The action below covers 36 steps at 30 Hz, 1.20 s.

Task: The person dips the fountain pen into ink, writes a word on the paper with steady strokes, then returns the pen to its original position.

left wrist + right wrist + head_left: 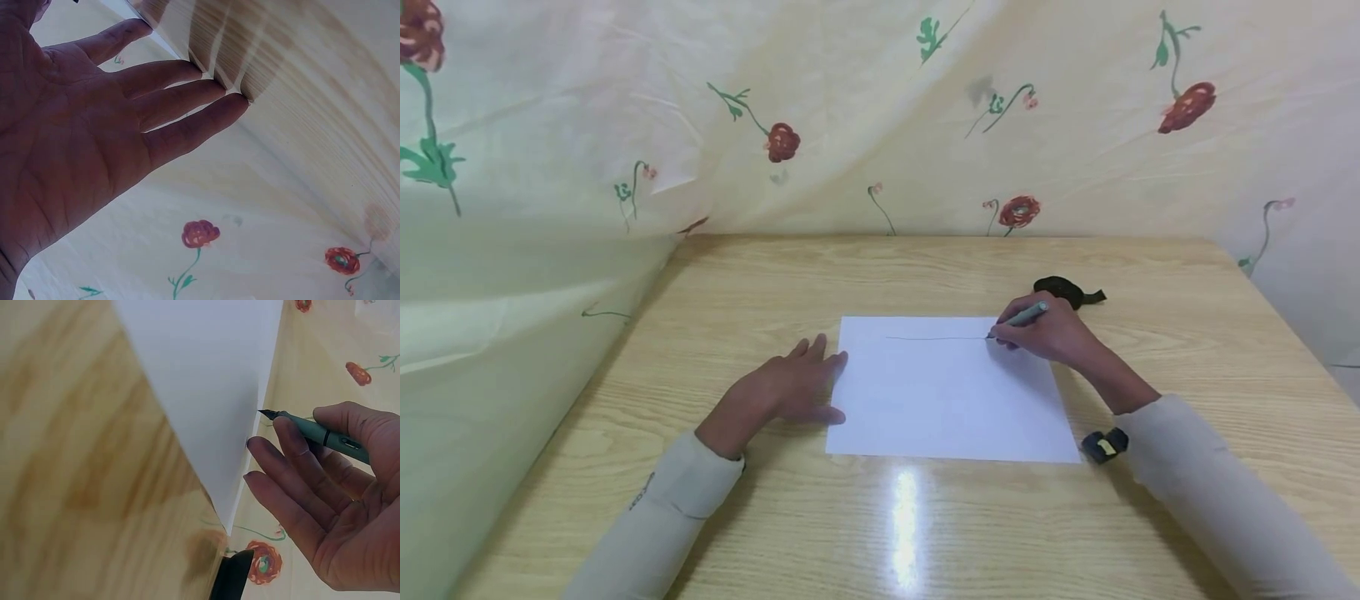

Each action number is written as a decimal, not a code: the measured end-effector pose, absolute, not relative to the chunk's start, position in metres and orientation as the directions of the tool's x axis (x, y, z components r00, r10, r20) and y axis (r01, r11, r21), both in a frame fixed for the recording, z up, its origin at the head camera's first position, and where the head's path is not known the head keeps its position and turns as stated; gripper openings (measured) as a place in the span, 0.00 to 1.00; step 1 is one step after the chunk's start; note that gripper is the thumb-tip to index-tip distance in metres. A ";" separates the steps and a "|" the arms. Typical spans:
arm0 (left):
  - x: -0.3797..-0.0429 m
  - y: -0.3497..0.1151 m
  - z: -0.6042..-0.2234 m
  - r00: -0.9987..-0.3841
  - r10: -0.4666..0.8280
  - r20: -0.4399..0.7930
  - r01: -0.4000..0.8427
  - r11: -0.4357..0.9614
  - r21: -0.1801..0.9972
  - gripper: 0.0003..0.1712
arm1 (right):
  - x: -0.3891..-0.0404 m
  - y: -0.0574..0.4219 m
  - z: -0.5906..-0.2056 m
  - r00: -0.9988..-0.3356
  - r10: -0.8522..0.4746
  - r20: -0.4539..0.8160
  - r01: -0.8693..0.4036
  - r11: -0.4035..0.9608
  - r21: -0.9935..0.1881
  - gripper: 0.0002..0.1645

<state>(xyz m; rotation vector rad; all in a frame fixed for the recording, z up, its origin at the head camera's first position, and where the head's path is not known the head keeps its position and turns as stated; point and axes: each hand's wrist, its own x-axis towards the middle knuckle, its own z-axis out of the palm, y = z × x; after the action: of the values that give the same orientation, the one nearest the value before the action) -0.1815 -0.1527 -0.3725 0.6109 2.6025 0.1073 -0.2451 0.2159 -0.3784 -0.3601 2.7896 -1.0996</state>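
A white sheet of paper [940, 400] lies on the wooden table, with one thin dark line running across its upper part. My right hand [1037, 329] pinches a green fountain pen [1028, 314] between thumb and fingers. The nib meets the paper at the line's right end. In the right wrist view the pen [319, 432] points its dark nib toward the sheet [194, 381]. At the sheet's left edge my left hand [786, 387] is spread, its fingertips and thumb resting on the margin. The left wrist view shows that hand's palm [81, 131] with straight fingers.
Behind the right hand lies a black object with a short strap-like end [1060, 290]. A small dark object with a yellow patch [1105, 446] sits by the paper's lower right corner, beside the right sleeve. Flower-patterned cloth [850, 117] hangs along the table's back and left sides.
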 end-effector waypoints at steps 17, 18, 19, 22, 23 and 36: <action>-0.178 -0.152 -0.377 -0.794 0.445 -0.415 0.405 0.895 0.186 0.52 | -0.238 0.177 -0.369 -0.959 -0.216 0.183 -0.281 0.647 -0.709 0.12; -0.178 -0.152 -0.377 -0.794 0.447 -0.412 0.408 0.894 0.185 0.52 | -0.238 0.173 -0.369 -0.960 -0.211 0.185 -0.279 0.644 -0.713 0.11; -0.177 -0.152 -0.377 -0.794 0.448 -0.412 0.408 0.894 0.185 0.52 | -0.239 0.169 -0.370 -0.962 -0.206 0.181 -0.273 0.642 -0.717 0.11; -0.177 -0.152 -0.378 -0.794 0.449 -0.410 0.410 0.893 0.184 0.52 | -0.240 0.159 -0.374 -0.967 -0.197 0.161 -0.251 0.632 -0.733 0.11; -0.177 -0.152 -0.378 -0.795 0.447 -0.410 0.408 0.894 0.184 0.52 | -0.240 0.156 -0.376 -0.968 -0.198 0.153 -0.245 0.627 -0.740 0.11; -0.172 -0.152 -0.376 -0.796 0.437 -0.419 0.401 0.899 0.176 0.52 | -0.247 0.135 -0.384 -0.968 -0.238 0.084 -0.222 0.648 -0.728 0.10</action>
<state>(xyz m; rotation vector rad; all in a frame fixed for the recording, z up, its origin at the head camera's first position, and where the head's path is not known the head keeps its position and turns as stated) -0.1720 -0.1517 -0.3765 0.6082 2.6038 0.1080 -0.2468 0.1351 -0.3844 -0.3957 2.8341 -1.2485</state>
